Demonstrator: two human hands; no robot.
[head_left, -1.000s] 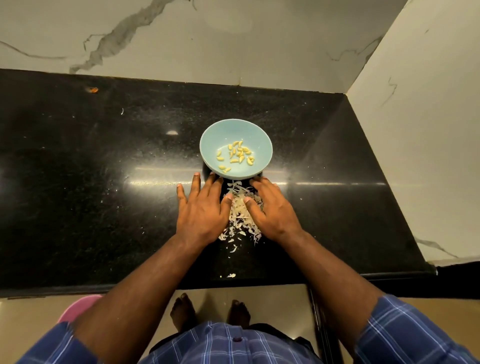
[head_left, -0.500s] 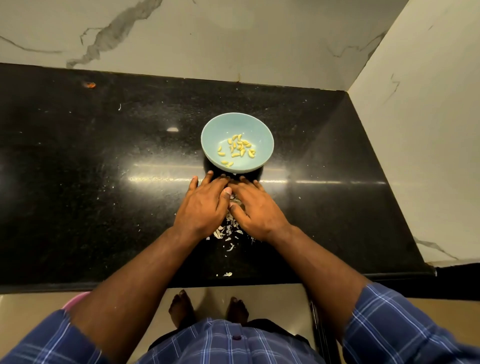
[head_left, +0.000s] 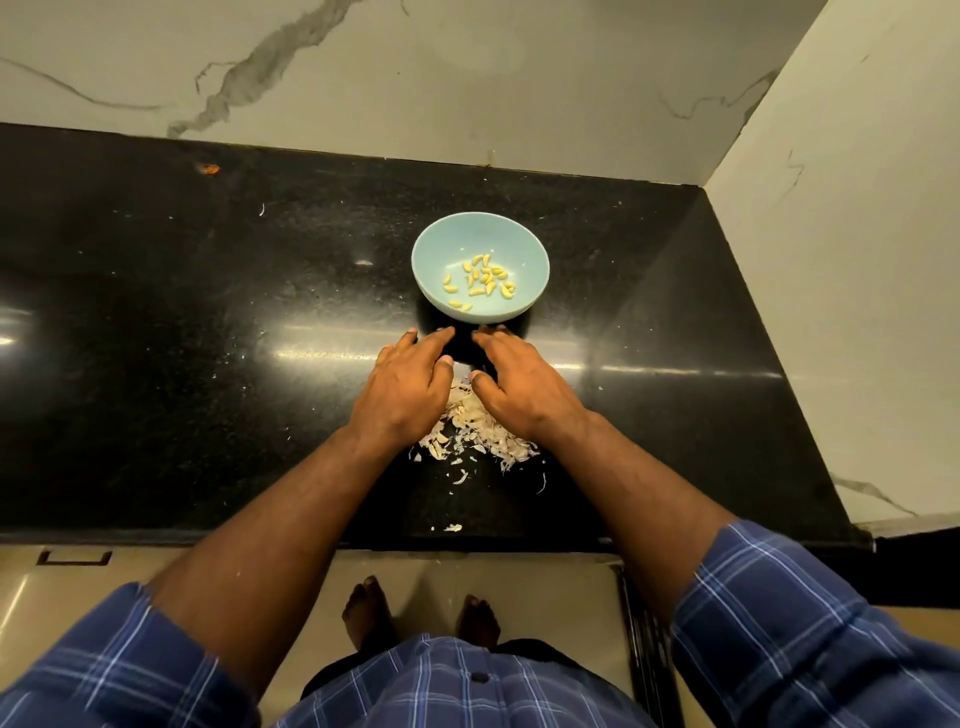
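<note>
Head camera looked straight down on a black countertop (head_left: 208, 322), where both hands lay palm-down around a heap of papery garlic skins (head_left: 475, 423). The left hand (head_left: 402, 387) rested on the stone at the heap's left edge. Its fingers (head_left: 428, 343) were straight and close together, pointed toward the bowl and held nothing, and its thumb lay along the inner side near the top of the heap. The right hand (head_left: 524, 389) mirrored it on the right edge, with fingers (head_left: 493, 340) likewise straight, together and flat on the surface. Its thumb was turned inward toward the left thumb, with a narrow gap between the two. The skins sat between the hands and partly under their heels, spilling toward the near edge of the counter, and a stray flake (head_left: 452, 528) lay apart close to that edge. Just beyond the fingertips stood a pale blue bowl (head_left: 434, 249); whether they touched it could not be told. A scatter of peeled cloves (head_left: 483, 280) lay in its bottom. An orange speck (head_left: 209, 168) sat far off at the back left, near the marble wall (head_left: 467, 78). Blue plaid sleeves (head_left: 779, 623) covered the upper forearms, and bare feet (head_left: 366, 608) showed on the floor below the counter edge.
</note>
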